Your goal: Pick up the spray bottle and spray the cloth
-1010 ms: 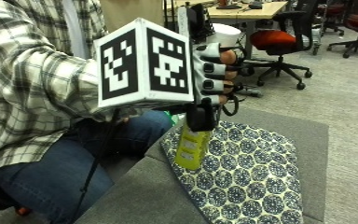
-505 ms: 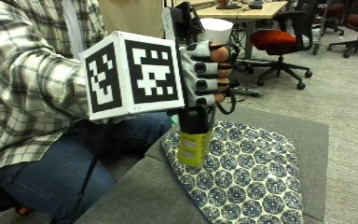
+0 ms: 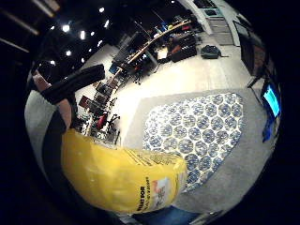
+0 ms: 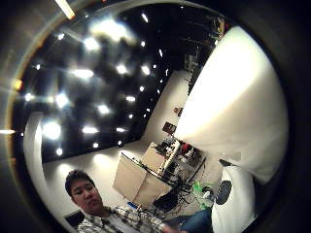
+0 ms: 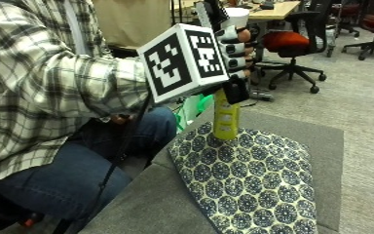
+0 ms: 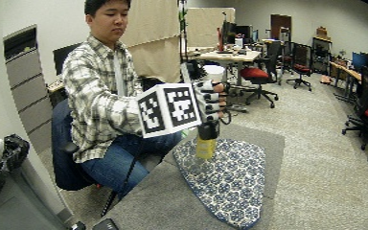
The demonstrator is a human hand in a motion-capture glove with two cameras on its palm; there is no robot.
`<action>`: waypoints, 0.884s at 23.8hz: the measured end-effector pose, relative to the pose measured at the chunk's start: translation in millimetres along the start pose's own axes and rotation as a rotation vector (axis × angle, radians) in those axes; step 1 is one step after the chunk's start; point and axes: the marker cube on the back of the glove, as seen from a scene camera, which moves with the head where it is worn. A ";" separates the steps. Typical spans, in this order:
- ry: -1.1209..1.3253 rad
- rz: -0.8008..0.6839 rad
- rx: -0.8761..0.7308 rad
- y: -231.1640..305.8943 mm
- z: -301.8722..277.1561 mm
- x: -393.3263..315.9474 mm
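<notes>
Yellow plastic spray bottle (image 5: 226, 117) with a printed label hangs upright in the air, held by its upper part in my gloved right hand (image 5: 233, 48). Its base sits above the near, pointed end of the blue-and-white patterned cloth (image 5: 252, 175); from the outside view I cannot tell whether the base touches the cloth or clears it. In the wide outside view the bottle (image 6: 205, 146) again stands over the same end of the cloth (image 6: 225, 179).

Grip state: the fingers (image 5: 237, 48) are curled round the top of the bottle, stacked one above another on the side facing the camera. The thumb is hidden behind the hand, and the trigger and nozzle cannot be made out.

In the little-finger-side palm view the yellow body of the bottle (image 3: 122, 176) fills the area close to the palm, with black lettering visible on its label, and the cloth (image 3: 197, 131) lies spread beyond it.

The cloth lies flat on a grey carpeted counter (image 5: 316, 139), which shows as a border along its far edge and as a bare stretch nearer the camera. I am seated at the counter in a plaid shirt (image 5: 38, 83) and blue jeans. An office chair with a red seat (image 5: 297, 41) stands on the floor behind the counter, well apart from the bottle.
</notes>
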 end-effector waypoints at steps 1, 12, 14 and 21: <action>-0.011 -0.017 -0.016 0.9 11.6 -5.6; -0.137 -0.060 -0.141 10.3 111.5 -25.8; -0.149 -0.064 -0.159 11.7 129.7 -26.7; -0.164 -0.061 -0.208 21.8 173.0 -15.8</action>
